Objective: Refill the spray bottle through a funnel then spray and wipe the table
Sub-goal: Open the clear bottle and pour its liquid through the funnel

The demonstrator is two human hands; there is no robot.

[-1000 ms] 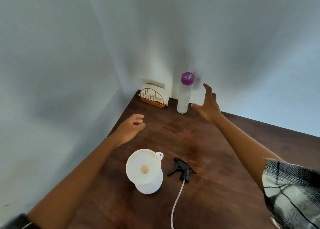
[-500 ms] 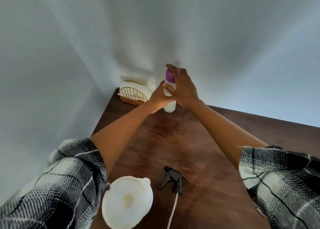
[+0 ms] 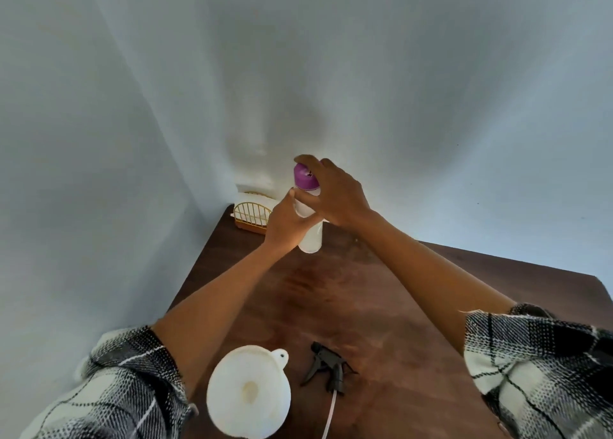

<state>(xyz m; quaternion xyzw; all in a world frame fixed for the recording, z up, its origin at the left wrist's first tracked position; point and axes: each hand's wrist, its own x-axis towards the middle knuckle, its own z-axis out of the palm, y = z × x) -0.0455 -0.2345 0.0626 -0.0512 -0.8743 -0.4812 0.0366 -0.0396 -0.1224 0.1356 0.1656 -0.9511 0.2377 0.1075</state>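
My left hand [image 3: 285,221] clamped the refill bottle [image 3: 310,236]; my right hand's [image 3: 335,194] fingers gripped its purple cap [image 3: 304,179]. Best to twist the cap while holding the body steady.

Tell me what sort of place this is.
Probably a plain room at home, at a table pushed into a corner. A dark wooden table meets bare pale walls on two sides, and a gold wire napkin holder sits in the corner. Nothing marks it as a workshop or lab.

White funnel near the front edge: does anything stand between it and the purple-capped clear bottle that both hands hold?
Nothing visible: bare brown wooden table separates the bottle from the white funnel. The black spray trigger head lies right of the funnel.
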